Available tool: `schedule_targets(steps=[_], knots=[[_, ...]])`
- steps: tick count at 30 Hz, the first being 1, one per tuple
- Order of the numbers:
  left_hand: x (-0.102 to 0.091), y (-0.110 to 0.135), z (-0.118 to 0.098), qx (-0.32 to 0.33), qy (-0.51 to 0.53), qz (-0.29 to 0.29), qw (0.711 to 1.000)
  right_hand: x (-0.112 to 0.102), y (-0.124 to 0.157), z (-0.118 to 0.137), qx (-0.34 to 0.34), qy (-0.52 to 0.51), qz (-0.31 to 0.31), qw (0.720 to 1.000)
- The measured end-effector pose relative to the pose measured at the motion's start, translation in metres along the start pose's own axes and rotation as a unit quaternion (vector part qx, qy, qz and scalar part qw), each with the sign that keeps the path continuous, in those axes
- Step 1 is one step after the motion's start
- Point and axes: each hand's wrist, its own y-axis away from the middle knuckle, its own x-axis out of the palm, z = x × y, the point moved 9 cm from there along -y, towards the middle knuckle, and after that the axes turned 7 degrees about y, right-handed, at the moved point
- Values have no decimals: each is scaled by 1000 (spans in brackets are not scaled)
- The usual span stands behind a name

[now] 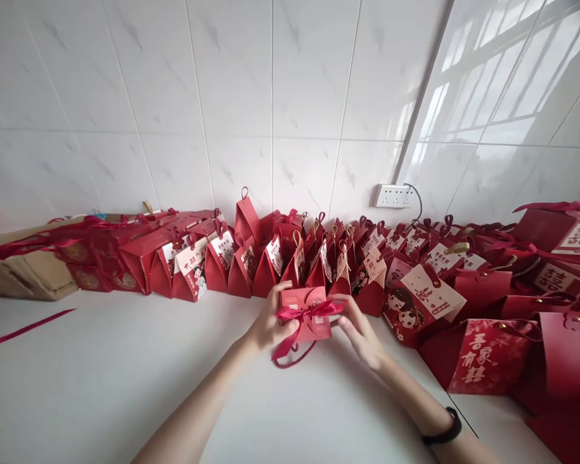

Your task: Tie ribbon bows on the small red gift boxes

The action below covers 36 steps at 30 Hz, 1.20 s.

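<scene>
A small red gift box [292, 300] with pale Chinese lettering is held a little above the white table, its top face toward me. A crimson satin ribbon [303, 314] is tied round it in a bow, one tail hanging at the lower left. My left hand [274, 319] grips the box's left side, thumb on the front. At the right edge my right hand [360, 330] has its thumb and fingers apart, loosely curved about the bow's right loop; the index finger appears to touch it. A dark red cord handle [294, 365] loops out below the box.
Rows of red gift boxes [217, 264] with ribbon loops line the wall. Larger red boxes [493, 354] crowd the right. Brown cardboard [33, 274] and a loose ribbon strip [29, 328] lie left on the white table [125, 380]. A power strip [395, 196] is on the tiled wall.
</scene>
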Motion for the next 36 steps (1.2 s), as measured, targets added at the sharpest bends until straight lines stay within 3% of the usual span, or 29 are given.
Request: schedule_targets(steps=[2,4,10,14,18,19,21,24,26,29,32,34,36], knots=[[3,0,1,-16,44,4,999,-6,-3,1,24,-4,-48,999],[4,0,1,-39,80,-4,996,-6,-5,2,46,-2,-59,997],[6,4,-8,-56,114,-59,990,14,2,11,46,46,31,997],[5,7,-8,-101,116,-100,983,17,6,17,34,67,68,995],[6,9,-13,-132,102,-110,980,25,12,14,64,59,117,989],[6,9,-13,-138,99,-112,979,23,13,13,66,77,109,989],[5,10,-14,-146,90,-120,978,11,13,18,34,158,35,986],[4,10,-16,-144,78,-134,977,-13,18,43,-63,298,-117,945],[4,10,-16,-138,74,-140,978,-16,22,53,-101,332,-144,927],[2,10,-16,-135,66,-155,976,-7,19,52,-98,305,-74,944],[2,9,-16,-135,65,-152,977,16,19,29,2,183,76,980],[4,8,-15,-137,74,-138,978,33,25,14,78,86,162,980],[4,8,-15,-139,77,-133,978,43,30,8,109,20,208,972]])
